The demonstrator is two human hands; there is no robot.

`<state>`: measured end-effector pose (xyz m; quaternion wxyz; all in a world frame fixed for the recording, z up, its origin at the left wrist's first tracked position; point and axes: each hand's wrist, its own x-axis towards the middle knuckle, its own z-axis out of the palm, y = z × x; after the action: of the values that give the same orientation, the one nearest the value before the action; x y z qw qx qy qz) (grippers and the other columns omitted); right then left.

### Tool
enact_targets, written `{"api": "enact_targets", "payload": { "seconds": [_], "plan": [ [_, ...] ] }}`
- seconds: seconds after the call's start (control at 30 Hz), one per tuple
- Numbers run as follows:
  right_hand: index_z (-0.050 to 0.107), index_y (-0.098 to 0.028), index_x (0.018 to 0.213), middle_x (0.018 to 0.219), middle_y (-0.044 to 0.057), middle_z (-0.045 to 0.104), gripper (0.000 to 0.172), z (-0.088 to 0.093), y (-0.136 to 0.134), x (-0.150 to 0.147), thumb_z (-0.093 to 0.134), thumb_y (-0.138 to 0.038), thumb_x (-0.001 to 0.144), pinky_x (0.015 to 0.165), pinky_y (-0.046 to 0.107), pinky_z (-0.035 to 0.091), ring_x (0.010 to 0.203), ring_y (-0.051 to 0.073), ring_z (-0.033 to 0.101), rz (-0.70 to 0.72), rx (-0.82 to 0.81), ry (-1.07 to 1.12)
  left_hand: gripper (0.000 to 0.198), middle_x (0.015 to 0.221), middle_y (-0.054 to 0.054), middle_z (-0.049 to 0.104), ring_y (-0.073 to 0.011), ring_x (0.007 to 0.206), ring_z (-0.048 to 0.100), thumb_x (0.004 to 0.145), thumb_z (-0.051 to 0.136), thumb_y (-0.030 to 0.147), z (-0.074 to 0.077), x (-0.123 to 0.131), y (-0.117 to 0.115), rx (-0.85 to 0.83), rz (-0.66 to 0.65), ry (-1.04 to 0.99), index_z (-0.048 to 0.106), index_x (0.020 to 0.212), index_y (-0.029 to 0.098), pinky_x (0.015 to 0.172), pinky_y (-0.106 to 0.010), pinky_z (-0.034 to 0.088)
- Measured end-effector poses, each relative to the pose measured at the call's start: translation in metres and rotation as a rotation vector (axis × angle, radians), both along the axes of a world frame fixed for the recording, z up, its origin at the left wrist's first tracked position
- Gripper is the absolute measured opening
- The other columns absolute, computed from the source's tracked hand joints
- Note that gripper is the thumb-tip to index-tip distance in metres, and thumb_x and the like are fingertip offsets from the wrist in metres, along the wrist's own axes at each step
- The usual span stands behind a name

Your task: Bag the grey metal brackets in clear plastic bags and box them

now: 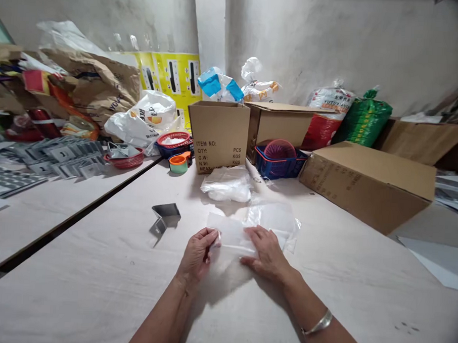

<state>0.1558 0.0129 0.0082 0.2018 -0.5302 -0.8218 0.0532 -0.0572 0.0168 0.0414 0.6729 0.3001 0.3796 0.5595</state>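
My left hand point(198, 254) pinches the left edge of a clear plastic bag point(228, 231) just above the table. Over the bag's right part lies my right hand point(265, 251), its fingers spread on the film and the thumb apart. More clear bags point(276, 216) lie flat beneath and behind that hand. A bent grey metal bracket point(166, 217) rests on the table left of my left hand. Farther back sits a bundle of folded clear bags point(228, 184), in front of an upright carton.
The open carton point(222, 141) stands at the back centre. Right of it are a blue basket point(280, 163) and a tilted carton point(365, 182). An orange-and-green tape roll point(179, 163) and a red basket point(125, 158) stand left, near many metal brackets point(62, 156). A dark gap point(79, 216) splits the tabletops.
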Motion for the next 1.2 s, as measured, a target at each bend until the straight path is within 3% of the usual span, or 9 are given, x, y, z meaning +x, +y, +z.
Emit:
{"api": "enact_targets", "payload": {
  "seconds": [0.2,0.37,0.43,0.57,0.73,0.83,0.93,1.07,1.2],
  "plan": [
    [0.052,-0.022,0.116,0.126,0.012,0.049,0.037,-0.013,0.021,0.027,0.053,-0.041,0.084,0.099,0.048,0.026,0.120,0.028,0.039,-0.278,0.038,-0.040,0.011,0.046,0.008,0.049,-0.0018,0.033,0.043,0.071,0.061,0.009,0.031,-0.034,-0.009,-0.038,0.178,-0.254,0.052,0.069,0.015,0.034,-0.010,0.036],
    [0.041,-0.012,0.129,0.124,0.018,0.049,0.073,-0.017,0.032,0.042,0.052,-0.061,0.076,0.099,0.051,0.026,0.119,0.032,0.039,-0.488,0.035,0.022,0.013,0.063,0.004,0.060,-0.0070,0.051,0.058,0.068,0.063,0.008,0.024,-0.052,-0.015,-0.157,0.178,-0.129,0.055,0.075,0.016,0.046,-0.015,0.048],
    [0.034,-0.015,0.135,0.131,0.018,0.043,0.087,-0.014,0.030,0.040,0.051,-0.071,0.070,0.099,0.058,0.021,0.124,0.034,0.033,-0.463,0.030,0.050,0.013,0.063,0.004,0.059,-0.0067,0.053,0.057,0.067,0.067,0.012,0.020,-0.056,-0.015,-0.143,0.110,-0.032,0.055,0.073,0.015,0.047,-0.015,0.046],
    [0.046,-0.017,0.126,0.132,0.018,0.041,0.079,0.003,0.019,0.034,0.049,-0.073,0.070,0.099,0.066,0.008,0.128,0.038,0.025,-0.407,0.103,0.159,0.015,0.059,0.004,0.055,-0.0044,0.049,0.052,0.067,0.070,0.019,0.029,-0.060,-0.011,-0.084,-0.093,0.187,0.057,0.069,0.014,0.043,-0.012,0.039],
    [0.040,-0.022,0.132,0.133,0.011,0.043,0.063,0.028,0.001,0.015,0.053,-0.056,0.080,0.101,0.046,0.032,0.124,0.026,0.037,0.001,-0.025,0.703,0.012,0.062,0.000,0.059,-0.0081,0.053,0.055,0.071,0.067,0.022,0.052,-0.050,-0.012,-0.032,-0.361,0.209,0.060,0.072,0.013,0.052,-0.019,0.045],
    [0.041,-0.023,0.131,0.132,0.010,0.044,0.062,0.032,-0.010,-0.003,0.058,-0.051,0.079,0.100,0.042,0.035,0.120,0.025,0.042,0.098,-0.145,0.914,0.012,0.065,-0.003,0.062,-0.0119,0.055,0.058,0.074,0.065,0.023,0.055,-0.040,-0.014,0.022,-0.426,0.145,0.061,0.078,0.013,0.059,-0.026,0.049],
    [0.048,-0.021,0.126,0.122,0.010,0.052,0.061,0.033,-0.019,-0.018,0.057,-0.056,0.077,0.093,0.038,0.040,0.111,0.024,0.049,0.075,-0.347,1.057,0.009,0.060,-0.002,0.060,-0.0136,0.054,0.059,0.076,0.062,0.021,0.047,-0.035,-0.014,0.075,-0.410,0.075,0.058,0.077,0.013,0.064,-0.033,0.051],
    [0.052,-0.022,0.120,0.085,0.004,0.062,0.058,0.032,-0.024,-0.029,0.051,-0.062,0.078,0.060,0.028,0.048,0.073,0.018,0.060,0.064,-0.742,1.283,0.010,0.059,0.001,0.055,-0.0255,0.073,0.066,0.077,0.061,0.024,0.025,-0.035,-0.011,0.017,-0.346,0.009,0.054,0.081,0.017,0.067,-0.047,0.052],
    [0.046,-0.023,0.122,0.071,-0.003,0.060,0.070,0.024,-0.019,-0.032,0.077,-0.039,0.062,0.052,0.021,0.043,0.062,0.014,0.059,0.034,-0.789,1.419,0.017,0.059,0.002,0.052,-0.0287,0.074,0.066,0.077,0.061,0.031,0.005,-0.035,-0.016,-0.090,-0.323,0.064,0.051,0.079,0.018,0.061,-0.050,0.053]
  ]
}}
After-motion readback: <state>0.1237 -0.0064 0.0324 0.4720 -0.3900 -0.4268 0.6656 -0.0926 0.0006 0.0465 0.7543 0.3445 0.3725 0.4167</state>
